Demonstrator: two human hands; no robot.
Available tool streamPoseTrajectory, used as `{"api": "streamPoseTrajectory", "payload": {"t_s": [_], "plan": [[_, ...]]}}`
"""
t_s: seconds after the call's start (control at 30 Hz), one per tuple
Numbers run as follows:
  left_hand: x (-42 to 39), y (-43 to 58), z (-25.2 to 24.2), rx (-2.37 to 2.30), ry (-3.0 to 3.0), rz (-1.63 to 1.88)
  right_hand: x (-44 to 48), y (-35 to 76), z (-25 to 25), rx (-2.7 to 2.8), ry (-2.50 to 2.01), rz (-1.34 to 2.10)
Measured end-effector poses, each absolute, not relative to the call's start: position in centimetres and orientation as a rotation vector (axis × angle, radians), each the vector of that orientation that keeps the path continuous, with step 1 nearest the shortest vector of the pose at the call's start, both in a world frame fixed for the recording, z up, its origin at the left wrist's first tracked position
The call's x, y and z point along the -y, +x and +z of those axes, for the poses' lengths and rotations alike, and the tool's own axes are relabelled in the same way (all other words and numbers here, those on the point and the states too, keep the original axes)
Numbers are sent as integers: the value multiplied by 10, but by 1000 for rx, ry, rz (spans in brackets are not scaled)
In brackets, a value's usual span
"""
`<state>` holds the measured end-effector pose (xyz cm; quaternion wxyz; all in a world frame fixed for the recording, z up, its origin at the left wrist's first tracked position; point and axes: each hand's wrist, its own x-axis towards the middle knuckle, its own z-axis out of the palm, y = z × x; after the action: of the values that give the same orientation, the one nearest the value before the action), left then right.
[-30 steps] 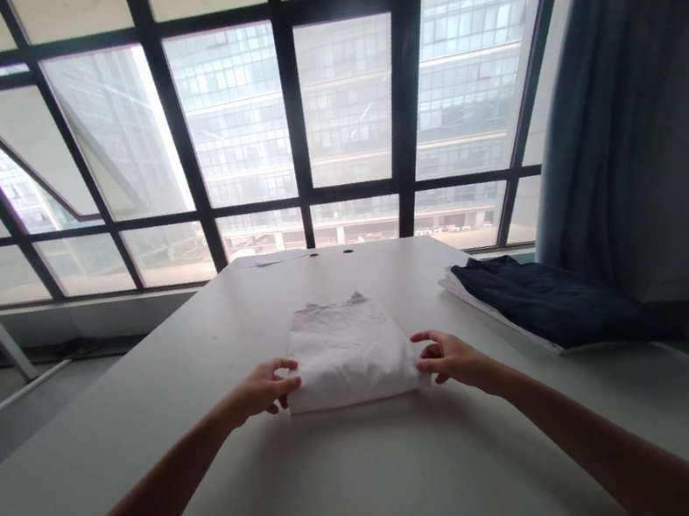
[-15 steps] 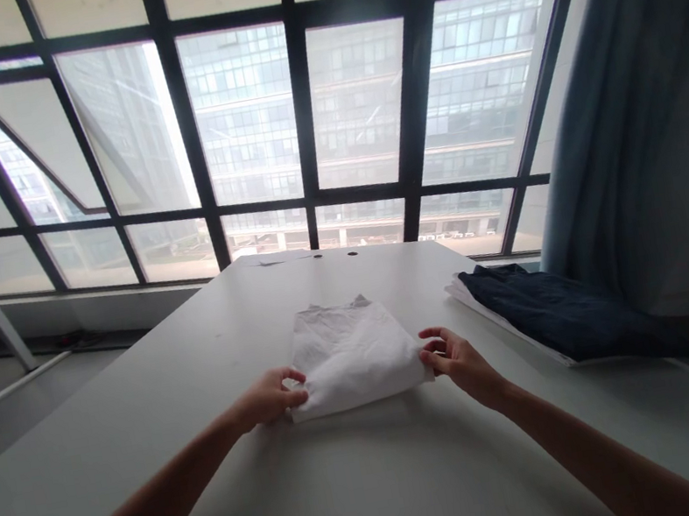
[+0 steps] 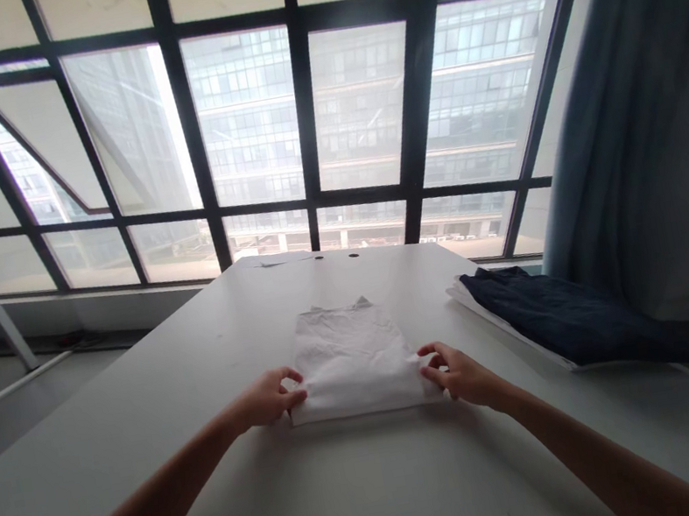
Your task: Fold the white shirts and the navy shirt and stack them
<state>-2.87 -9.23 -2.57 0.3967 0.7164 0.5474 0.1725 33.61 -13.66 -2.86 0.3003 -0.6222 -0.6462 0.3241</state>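
A white garment, which looks like a folded T-shirt (image 3: pixel 356 363), lies on the white table (image 3: pixel 373 493) with its collar end away from me. Its near edge runs straight across. At the left side of the shirt, my left hand (image 3: pixel 269 398) pinches the cloth near the front corner. On the opposite side my right hand (image 3: pixel 462 372) has thumb and fingers closed on the cloth by the right front corner. Creases show across the upper part of the shirt.
Dark navy clothing (image 3: pixel 568 316) lies over white cloth (image 3: pixel 494 312) at the table's right edge. A blue curtain (image 3: pixel 599 115) hangs beyond it. Windows stand behind the table, and another white table (image 3: pixel 1 318) is at far left.
My right hand has come slightly down and towards me with the shirt's right corner. The shirt's near edge, slanted before, now lies straight and flatter. My left hand has hardly moved.
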Motion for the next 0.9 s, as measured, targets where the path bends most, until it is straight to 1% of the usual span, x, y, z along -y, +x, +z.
{"api": "streamPoseTrajectory", "payload": {"t_s": [0.07, 0.17, 0.23, 0.3, 0.37, 0.43, 0.5, 0.57, 0.67, 0.77, 0.9], "plan": [[94, -29, -25, -1393, 1854, 384, 138, 336, -26, 1706, -1713, 840], [101, -27, -21, -1444, 1970, 301, 141, 335, -23, 1781, -1822, 691], [108, -22, -16, -1524, 2151, 332, 143, 332, -22, 1842, -1883, 502], [115, -12, -11, -1552, 2426, 495, 145, 325, -22, 1906, -1843, 223], [120, 1, -11, -1377, 2693, 690, 147, 313, -24, 1985, -1688, -32], [121, 14, -16, -1040, 2859, 713, 148, 299, -28, 2106, -1522, -142], [118, 23, -25, -809, 2912, 561, 146, 286, -34, 2256, -1461, -112], [115, 28, -35, -762, 2877, 379, 142, 279, -40, 2391, -1506, -10], [113, 26, -42, -806, 2799, 246, 137, 283, -46, 2469, -1630, 110], [111, 20, -41, -875, 2763, 182, 132, 294, -47, 2478, -1697, 132], [103, 7, -39, -1078, 2683, 110, 124, 307, -47, 2477, -1754, 153]]}}
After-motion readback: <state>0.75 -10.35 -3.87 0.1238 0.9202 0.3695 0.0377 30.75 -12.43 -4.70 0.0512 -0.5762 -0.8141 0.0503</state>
